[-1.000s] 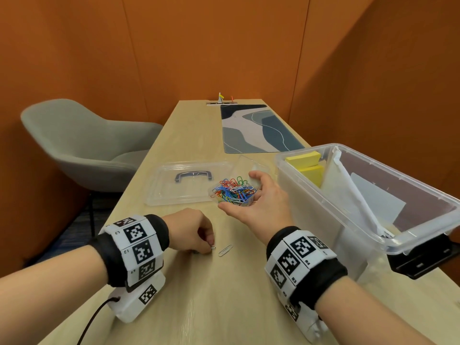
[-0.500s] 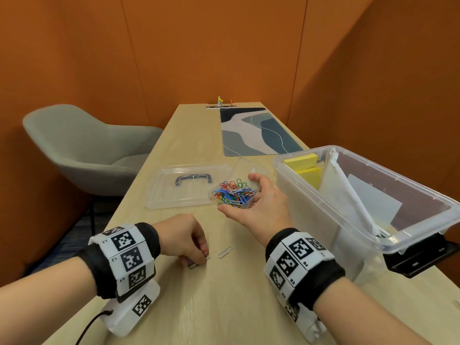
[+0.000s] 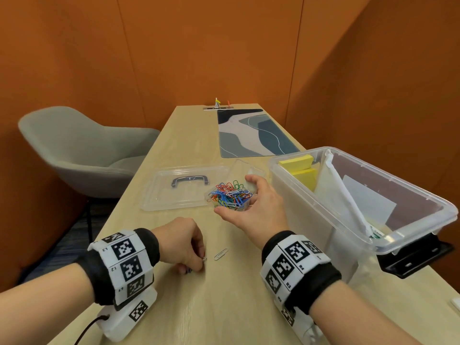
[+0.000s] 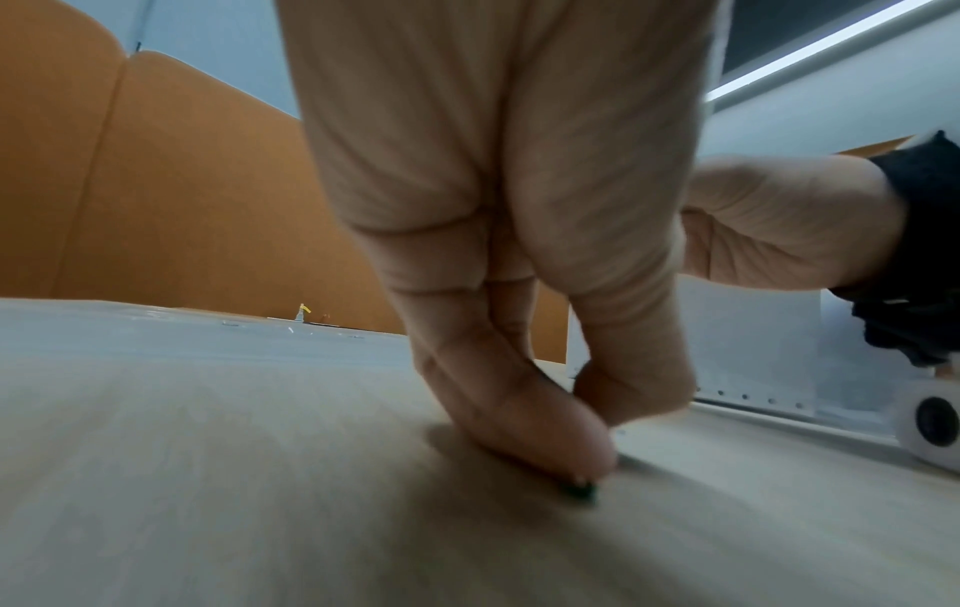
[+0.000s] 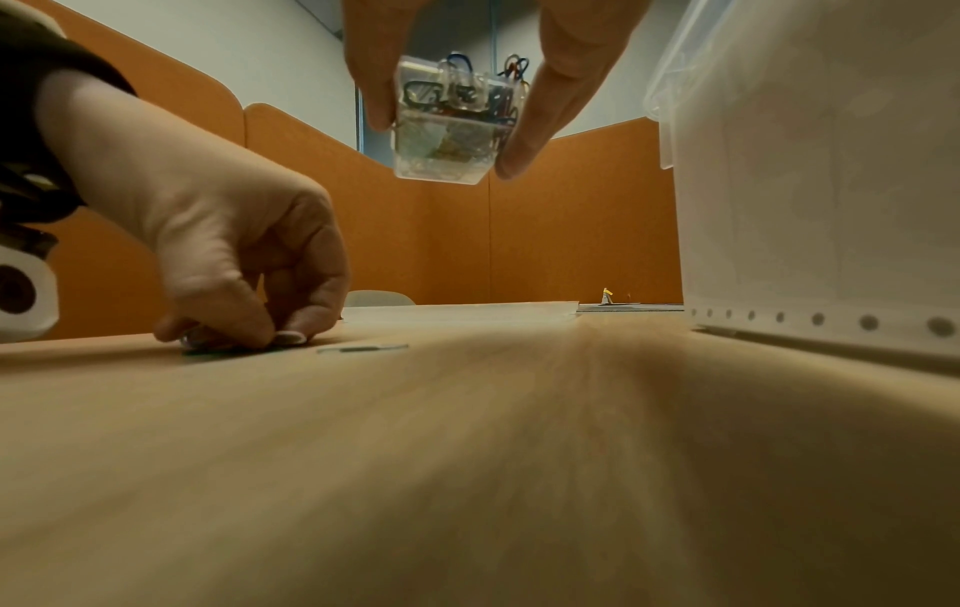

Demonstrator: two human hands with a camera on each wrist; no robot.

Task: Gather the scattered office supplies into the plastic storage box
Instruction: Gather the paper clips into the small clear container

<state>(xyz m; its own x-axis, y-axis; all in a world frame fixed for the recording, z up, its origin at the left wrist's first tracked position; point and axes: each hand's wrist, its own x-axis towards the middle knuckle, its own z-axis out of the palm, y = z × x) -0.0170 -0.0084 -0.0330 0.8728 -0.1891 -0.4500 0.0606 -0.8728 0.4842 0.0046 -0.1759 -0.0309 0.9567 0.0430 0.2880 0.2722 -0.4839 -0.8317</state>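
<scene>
Pale wood-grain table [image 3: 231, 307] lay between orange walls. On it the left hand [image 3: 183, 242] pinched a small clip [image 3: 204, 258] against the surface. Beside it lay a silver paper clip [image 3: 220, 254]. Above, the right hand [image 3: 258, 207] gripped a clear case of coloured clips [image 5: 446, 119], next to the translucent plastic storage box [image 3: 323, 210].
</scene>
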